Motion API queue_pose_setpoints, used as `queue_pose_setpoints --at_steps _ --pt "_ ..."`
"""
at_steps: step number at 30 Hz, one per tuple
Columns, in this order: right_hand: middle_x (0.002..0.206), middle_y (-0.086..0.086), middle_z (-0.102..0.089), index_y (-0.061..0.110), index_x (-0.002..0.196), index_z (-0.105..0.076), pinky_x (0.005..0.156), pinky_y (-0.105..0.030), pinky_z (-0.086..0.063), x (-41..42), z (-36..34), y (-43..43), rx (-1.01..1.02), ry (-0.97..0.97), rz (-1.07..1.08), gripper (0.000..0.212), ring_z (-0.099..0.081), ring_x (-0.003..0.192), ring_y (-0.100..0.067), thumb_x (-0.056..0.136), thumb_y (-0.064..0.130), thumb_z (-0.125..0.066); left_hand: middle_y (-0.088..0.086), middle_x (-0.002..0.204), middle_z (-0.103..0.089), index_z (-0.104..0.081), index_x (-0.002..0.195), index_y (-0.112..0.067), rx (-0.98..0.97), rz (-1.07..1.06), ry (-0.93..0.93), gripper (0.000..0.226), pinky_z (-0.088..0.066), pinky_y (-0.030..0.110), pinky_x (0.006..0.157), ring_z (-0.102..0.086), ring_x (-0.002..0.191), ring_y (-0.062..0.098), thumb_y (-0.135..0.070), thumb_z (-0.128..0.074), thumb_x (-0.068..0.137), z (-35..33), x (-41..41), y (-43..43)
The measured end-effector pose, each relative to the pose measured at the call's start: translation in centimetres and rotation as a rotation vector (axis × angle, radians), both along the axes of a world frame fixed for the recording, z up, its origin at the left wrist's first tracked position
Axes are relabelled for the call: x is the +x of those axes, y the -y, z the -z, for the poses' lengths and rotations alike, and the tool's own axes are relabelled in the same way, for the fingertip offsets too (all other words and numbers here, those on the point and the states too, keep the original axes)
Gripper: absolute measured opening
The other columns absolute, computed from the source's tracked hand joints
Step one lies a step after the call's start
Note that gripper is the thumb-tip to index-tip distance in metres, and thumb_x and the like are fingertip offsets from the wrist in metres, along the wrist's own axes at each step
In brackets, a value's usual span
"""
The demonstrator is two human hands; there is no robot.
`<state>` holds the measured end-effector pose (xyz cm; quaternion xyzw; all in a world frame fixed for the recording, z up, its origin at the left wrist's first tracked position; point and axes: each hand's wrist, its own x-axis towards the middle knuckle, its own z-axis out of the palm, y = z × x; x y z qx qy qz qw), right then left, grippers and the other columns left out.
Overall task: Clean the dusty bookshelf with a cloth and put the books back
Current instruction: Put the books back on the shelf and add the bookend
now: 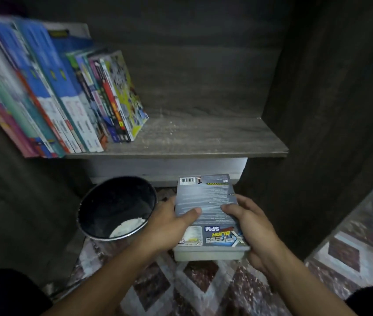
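Below the shelf (203,137), both hands gripped one thick book (208,201): left hand (169,222) and right hand (254,226) on opposite edges, fingers curled round, thumbs on top. Long axis pointed at the shelf; bare dusty board lay above, right of the leaning books (67,99).

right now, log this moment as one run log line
left grip: holds grey book | right grip: same book | shelf: dusty, book row at left | bin: beside book

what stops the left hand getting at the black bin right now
Likely yes: the black bin stands right beside the left hand, nothing between them. But it and the right hand grip the book, so it must let go first.
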<state>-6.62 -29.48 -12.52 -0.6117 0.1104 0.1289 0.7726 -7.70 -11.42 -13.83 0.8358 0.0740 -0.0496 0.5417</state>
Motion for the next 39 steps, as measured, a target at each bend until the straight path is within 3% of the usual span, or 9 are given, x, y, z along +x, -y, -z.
queue_pose_setpoints --at_steps 2,8,13,17,21,24,29,35,39 --pt "0.099 -0.017 -0.075 0.015 0.114 -0.061 0.078 -0.048 -0.060 -0.3 -1.8 0.1 0.041 0.020 -0.022 0.029 -0.074 0.085 -0.035 0.088 0.002 -0.065 -0.007 0.105 -0.071 -0.064 0.115 -0.030 0.037 0.014 0.053 0.037 -0.055 0.032 0.087 -0.069 0.092 0.009 -0.051 -0.067 0.084 -1.8 -0.4 -0.2" --pt "0.089 -0.016 -0.076 0.013 0.118 -0.059 0.058 -0.039 -0.059 1.5 -6.3 -0.6 0.096 0.084 -0.026 0.031 -0.074 0.073 -0.034 0.088 0.003 -0.064 -0.010 0.103 -0.073 -0.065 0.114 -0.026 0.002 0.015 0.149 0.032 -0.056 0.035 0.087 -0.071 0.090 0.009 -0.043 -0.068 0.087 -6.9 1.2 -1.0" --pt "0.089 -0.017 -0.076 0.010 0.117 -0.059 0.054 -0.037 -0.058 5.5 -8.9 -1.5 0.102 0.140 -0.011 0.031 -0.074 0.068 -0.031 0.087 0.002 -0.063 -0.007 0.103 -0.073 -0.065 0.117 -0.024 0.029 0.028 0.196 0.031 -0.056 0.032 0.086 -0.071 0.089 0.011 -0.039 -0.066 0.090 -10.4 4.9 -1.5" --pt "0.092 -0.016 -0.076 0.008 0.114 -0.064 0.061 -0.038 -0.059 9.1 -9.7 -1.8 0.050 0.203 -0.031 0.025 -0.074 0.075 -0.032 0.090 0.003 -0.061 -0.011 0.101 -0.072 -0.062 0.111 -0.029 0.058 0.021 0.229 0.025 -0.055 0.022 0.072 -0.069 0.083 0.006 -0.041 -0.067 0.089 -11.6 8.3 -1.9" --pt "0.094 -0.018 -0.075 0.005 0.109 -0.068 0.062 -0.036 -0.060 12.1 -9.2 -2.0 -0.022 0.222 -0.048 0.020 -0.073 0.072 -0.031 0.092 0.002 -0.058 -0.008 0.100 -0.073 -0.064 0.112 -0.026 0.014 0.009 0.214 0.027 -0.057 0.033 0.083 -0.071 0.085 0.010 -0.036 -0.070 0.088 -10.9 11.4 -1.8" --pt "0.092 -0.019 -0.075 0.004 0.107 -0.068 0.058 -0.034 -0.060 13.8 -8.7 -2.2 -0.061 0.215 -0.068 0.017 -0.073 0.068 -0.029 0.093 0.002 -0.059 -0.010 0.096 -0.072 -0.066 0.112 -0.024 0.018 -0.005 0.197 0.029 -0.057 0.029 0.080 -0.071 0.083 0.009 -0.037 -0.070 0.087 -9.9 13.3 -2.1" --pt "0.095 -0.016 -0.076 0.007 0.106 -0.069 0.068 -0.036 -0.062 16.1 -7.6 -2.5 -0.184 0.235 -0.106 0.014 -0.073 0.073 -0.027 0.094 0.007 -0.062 -0.006 0.101 -0.073 -0.067 0.116 -0.022 0.035 -0.021 0.169 0.038 -0.057 0.032 0.083 -0.071 0.085 0.011 -0.040 -0.074 0.083 -8.6 15.6 -3.1" --pt "0.095 -0.014 -0.076 0.005 0.107 -0.070 0.070 -0.032 -0.060 17.4 -6.9 -2.5 -0.256 0.232 -0.124 0.016 -0.073 0.076 -0.025 0.094 0.011 -0.063 -0.004 0.095 -0.075 -0.069 0.093 -0.026 0.052 -0.085 0.171 0.022 -0.055 0.036 0.088 -0.072 0.085 0.014 -0.039 -0.079 0.078 -8.0 17.2 -3.4" --pt "0.092 -0.014 -0.077 0.006 0.104 -0.071 0.068 -0.032 -0.060 17.3 -7.2 -2.3 -0.285 0.227 -0.141 0.014 -0.073 0.071 -0.023 0.094 0.012 -0.063 -0.005 0.093 -0.076 -0.074 0.098 -0.021 0.131 -0.109 0.153 0.035 -0.055 0.035 0.087 -0.071 0.084 0.013 -0.046 -0.079 0.075 -8.1 17.4 -3.4"
